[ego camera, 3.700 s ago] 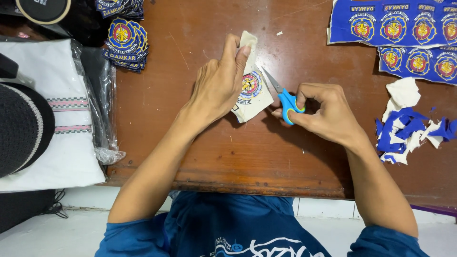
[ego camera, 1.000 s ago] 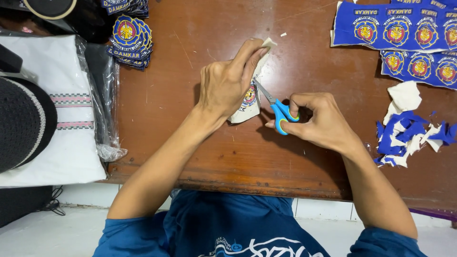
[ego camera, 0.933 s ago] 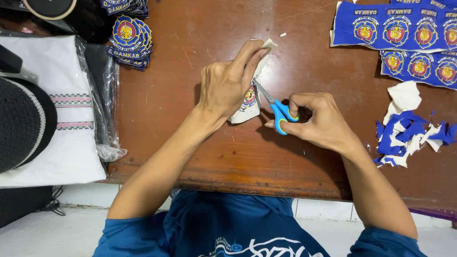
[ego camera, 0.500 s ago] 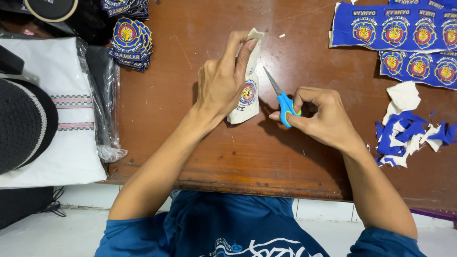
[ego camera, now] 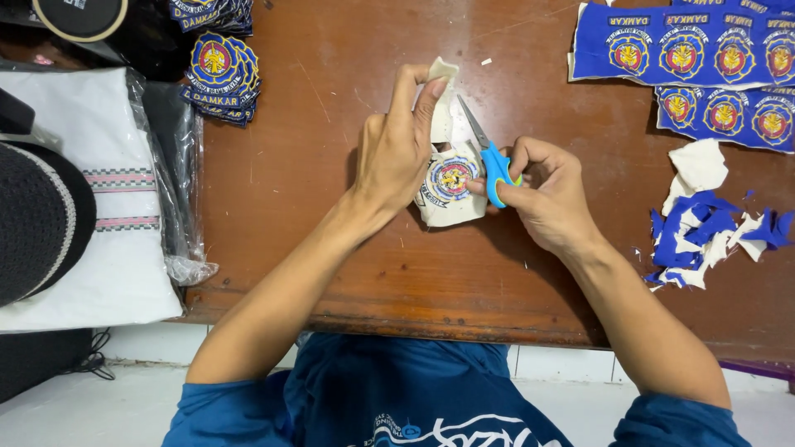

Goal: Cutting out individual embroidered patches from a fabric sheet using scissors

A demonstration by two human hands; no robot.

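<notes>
Over the brown wooden table [ego camera: 315, 248], my left hand [ego camera: 397, 153] pinches an embroidered round patch with white backing [ego camera: 451, 186], fingers along its upper edge. A strip of the white backing sticks up past my fingertips. My right hand [ego camera: 542, 194] grips small blue-handled scissors [ego camera: 489, 157], their blades pointing up and away beside the patch's right edge. Both hands meet at the patch, a little above the tabletop.
Blue sheets of uncut patches [ego camera: 687, 58] lie at the back right. A heap of blue and white trimmings [ego camera: 704, 232] sits to the right. A stack of cut round patches [ego camera: 219, 70] is at the back left, beside bagged white cloth [ego camera: 108, 199] and a dark cap [ego camera: 37, 219].
The patch has been turned in my left hand and the scissors have shifted along its right edge, the blades swinging from across the patch to pointing upward.
</notes>
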